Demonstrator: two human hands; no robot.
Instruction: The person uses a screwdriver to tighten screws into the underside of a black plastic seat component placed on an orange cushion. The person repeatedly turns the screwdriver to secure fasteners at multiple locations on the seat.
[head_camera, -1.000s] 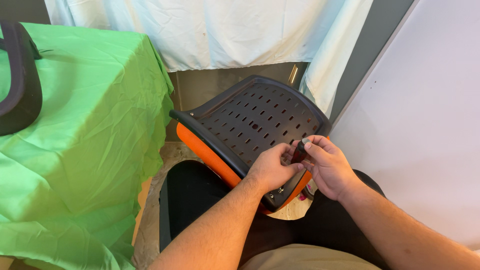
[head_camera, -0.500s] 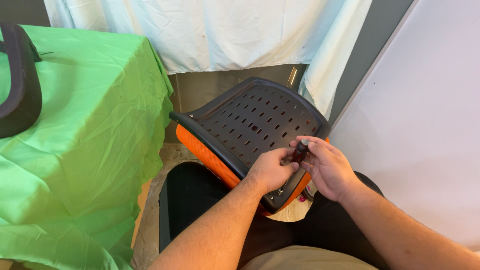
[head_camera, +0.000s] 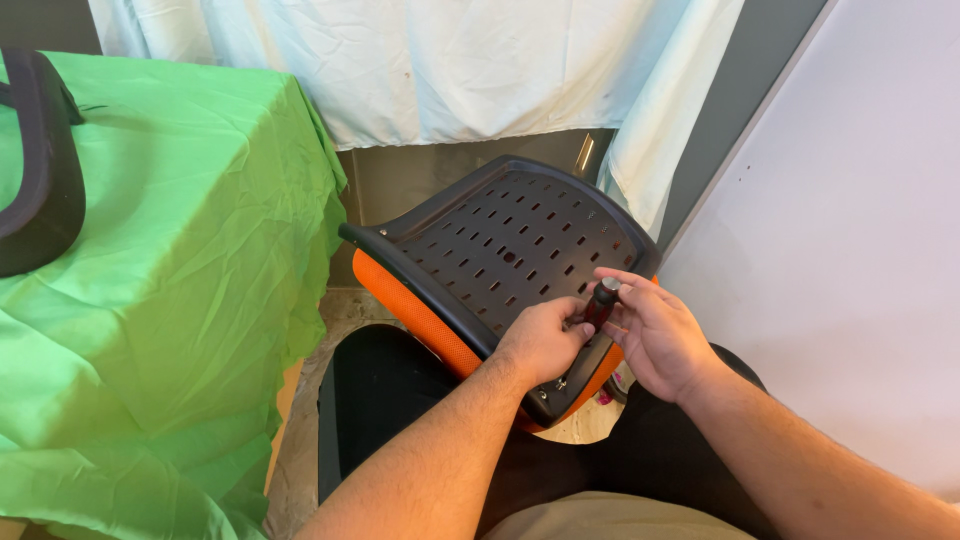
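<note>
Step in hand: a screwdriver (head_camera: 601, 300) stood upright at the near edge of an upturned chair seat (head_camera: 505, 255), both hands on it; it looked like a screw was being driven or loosened there, though the screw itself was hidden.
Chair seat: black perforated plastic underside facing up, orange cushion showing along its lower rim, tilted and resting against the person's lap between the knees.
Left hand (head_camera: 543, 338): closed low around the shaft, fingers curled at the point where the tip met the plastic, knuckles resting on the seat.
Right hand (head_camera: 655, 335): fingers wrapped loosely about the dark red-and-black handle, thumb side toward the top, palm partly open to the camera.
Tip: hidden under the left fingers, so I could not tell whether it sat in a screw head.
Doing it well: the tool wanted to stay square to the plastic, with the lower hand steadying the tip while the upper hand turned; pressing down along the shaft would have kept the tip from slipping out.
Risk: the seat was only propped on the lap, so a hard push could have rocked it.
Nearby: a table under a green cloth (head_camera: 170, 290) to the left, with a black curved chair part (head_camera: 40, 170) lying on it, and a pale sheet (head_camera: 430, 60) hanging behind.
</note>
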